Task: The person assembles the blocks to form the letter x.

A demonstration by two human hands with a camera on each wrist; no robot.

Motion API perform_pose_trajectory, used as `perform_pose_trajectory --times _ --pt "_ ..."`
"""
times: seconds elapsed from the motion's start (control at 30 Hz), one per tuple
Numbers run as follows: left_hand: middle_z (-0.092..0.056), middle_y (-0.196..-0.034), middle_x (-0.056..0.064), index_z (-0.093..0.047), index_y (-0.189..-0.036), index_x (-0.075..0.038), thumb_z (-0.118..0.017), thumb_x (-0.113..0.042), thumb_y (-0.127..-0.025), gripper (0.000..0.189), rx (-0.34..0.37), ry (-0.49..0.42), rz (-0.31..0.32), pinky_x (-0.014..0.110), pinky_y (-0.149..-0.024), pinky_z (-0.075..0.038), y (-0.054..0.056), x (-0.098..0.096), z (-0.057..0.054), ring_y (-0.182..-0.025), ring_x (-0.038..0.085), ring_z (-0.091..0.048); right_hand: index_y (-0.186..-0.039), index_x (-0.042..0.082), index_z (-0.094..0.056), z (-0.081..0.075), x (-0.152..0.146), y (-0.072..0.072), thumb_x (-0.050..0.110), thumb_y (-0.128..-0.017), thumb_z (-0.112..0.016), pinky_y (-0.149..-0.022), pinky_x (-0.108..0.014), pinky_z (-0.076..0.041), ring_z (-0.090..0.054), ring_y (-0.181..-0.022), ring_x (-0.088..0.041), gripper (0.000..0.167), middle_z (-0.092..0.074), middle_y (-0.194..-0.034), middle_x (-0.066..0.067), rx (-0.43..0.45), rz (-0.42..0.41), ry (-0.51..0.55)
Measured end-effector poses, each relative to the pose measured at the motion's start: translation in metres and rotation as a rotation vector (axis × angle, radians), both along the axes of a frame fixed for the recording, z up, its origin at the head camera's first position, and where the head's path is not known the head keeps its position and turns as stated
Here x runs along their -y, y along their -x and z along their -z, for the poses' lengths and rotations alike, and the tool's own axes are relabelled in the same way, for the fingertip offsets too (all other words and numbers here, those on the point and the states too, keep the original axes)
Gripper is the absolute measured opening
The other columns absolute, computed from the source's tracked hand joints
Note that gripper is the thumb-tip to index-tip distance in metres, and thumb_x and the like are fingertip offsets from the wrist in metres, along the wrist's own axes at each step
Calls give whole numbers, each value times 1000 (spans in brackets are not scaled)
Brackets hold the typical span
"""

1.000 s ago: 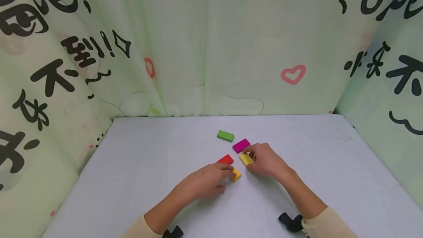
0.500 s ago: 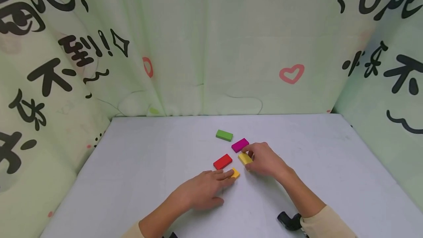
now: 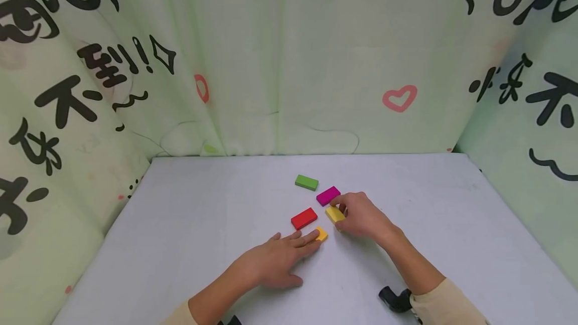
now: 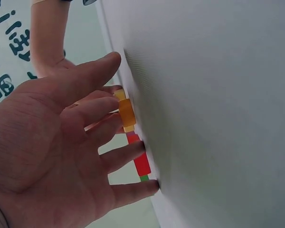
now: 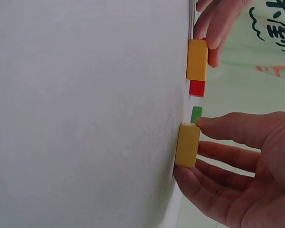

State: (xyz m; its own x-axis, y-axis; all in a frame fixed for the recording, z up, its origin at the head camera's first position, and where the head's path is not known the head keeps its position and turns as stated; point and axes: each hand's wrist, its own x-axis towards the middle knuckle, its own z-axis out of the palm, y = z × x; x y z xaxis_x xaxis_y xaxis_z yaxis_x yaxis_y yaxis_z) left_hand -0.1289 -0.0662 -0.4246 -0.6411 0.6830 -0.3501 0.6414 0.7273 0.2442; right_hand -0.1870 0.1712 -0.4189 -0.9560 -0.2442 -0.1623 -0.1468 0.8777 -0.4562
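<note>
My left hand lies with its fingers spread and straight, fingertips over the orange-yellow block, which they partly cover. In the left wrist view that orange block stands beside the fingertips, and the thumb is held away from it. My right hand pinches the pale yellow block on the tabletop; in the right wrist view the thumb and a finger sit at opposite ends of this yellow block. A red block lies just beyond my left fingers. Near my right fingertips is a magenta block.
A green block lies farthest back in the group. The white-covered table extends around the blocks. Pale green curtains with black lettering and red hearts hang behind and at both sides.
My left hand has drawn back slightly toward me and left, its fingers spreading and the red block coming into fuller view. The right hand keeps its pinch on the yellow block.
</note>
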Motion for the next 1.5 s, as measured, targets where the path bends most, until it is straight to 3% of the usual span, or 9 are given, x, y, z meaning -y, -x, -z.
perform_pose_trajectory --times 0.6,1.5 --pt "-9 -173 -23 -16 -167 -39 -80 -41 -90 100 4 -3 5 61 -123 -33 -3 3 2 -160 20 -26 -128 4 -71 0 1 1 9 -82 -82 -74 -33 -61 -60 -91 -22 47 -69 -102 -9 17 16 -4" --pt "-10 -173 -24 -18 -166 -41 -81 -45 -88 101 53 32 -19 63 -123 -32 1 -2 2 -161 19 -24 -124 5 -73 -3 -1 -5 9 -79 -84 -75 -33 -61 -60 -91 -21 46 -69 -100 -8 5 22 -13"
